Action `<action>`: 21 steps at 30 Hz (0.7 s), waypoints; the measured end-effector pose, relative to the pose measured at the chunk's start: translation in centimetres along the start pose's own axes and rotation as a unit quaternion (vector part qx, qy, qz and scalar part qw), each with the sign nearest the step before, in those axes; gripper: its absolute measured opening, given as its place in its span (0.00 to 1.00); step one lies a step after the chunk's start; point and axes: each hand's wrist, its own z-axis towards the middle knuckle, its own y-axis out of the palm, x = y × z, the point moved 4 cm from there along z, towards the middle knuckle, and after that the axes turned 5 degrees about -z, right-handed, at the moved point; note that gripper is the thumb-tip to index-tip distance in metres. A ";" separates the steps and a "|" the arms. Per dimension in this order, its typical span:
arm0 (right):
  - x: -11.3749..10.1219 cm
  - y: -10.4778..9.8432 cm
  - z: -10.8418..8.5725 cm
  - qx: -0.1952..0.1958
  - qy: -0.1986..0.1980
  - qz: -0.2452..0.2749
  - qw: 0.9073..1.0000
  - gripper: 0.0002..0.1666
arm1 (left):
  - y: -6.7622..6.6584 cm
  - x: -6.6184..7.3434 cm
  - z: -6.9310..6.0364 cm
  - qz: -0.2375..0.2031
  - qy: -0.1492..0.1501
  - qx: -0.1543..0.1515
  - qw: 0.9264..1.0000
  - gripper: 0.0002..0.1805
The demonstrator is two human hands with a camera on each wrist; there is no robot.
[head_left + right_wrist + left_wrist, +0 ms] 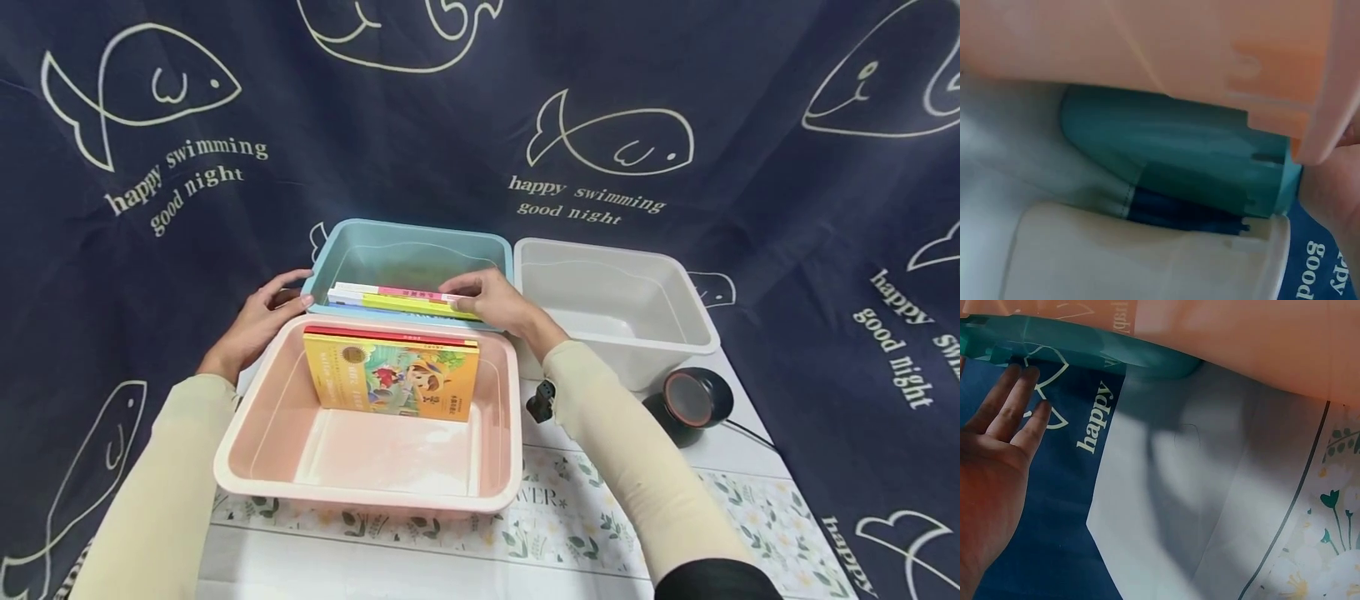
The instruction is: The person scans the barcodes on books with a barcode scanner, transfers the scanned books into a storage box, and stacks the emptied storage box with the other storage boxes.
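Observation:
A blue bin holds several thin books standing on edge along its near side, with white, pink, yellow and blue spines. My right hand grips these books at their right end, thumb on the near side and fingers on the far side. At the bin's left rim, my left hand touches the edge; the left wrist view shows its fingers fairly straight beside the bin wall. In front, a pink bin contains a yellow picture book leaning on its far wall, with a red-spined book behind it.
A light grey bin stands right of the blue one. A black round device with a cable sits at the right, near the table edge. Dark blue cloth with fish drawings hangs behind. The white table carries a floral strip.

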 end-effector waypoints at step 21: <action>-0.7 -1.1 0.2 0.016 -0.019 -0.056 0.998 0.16 | 0.2 0.1 0.1 -0.003 -0.002 -0.006 1.000 0.32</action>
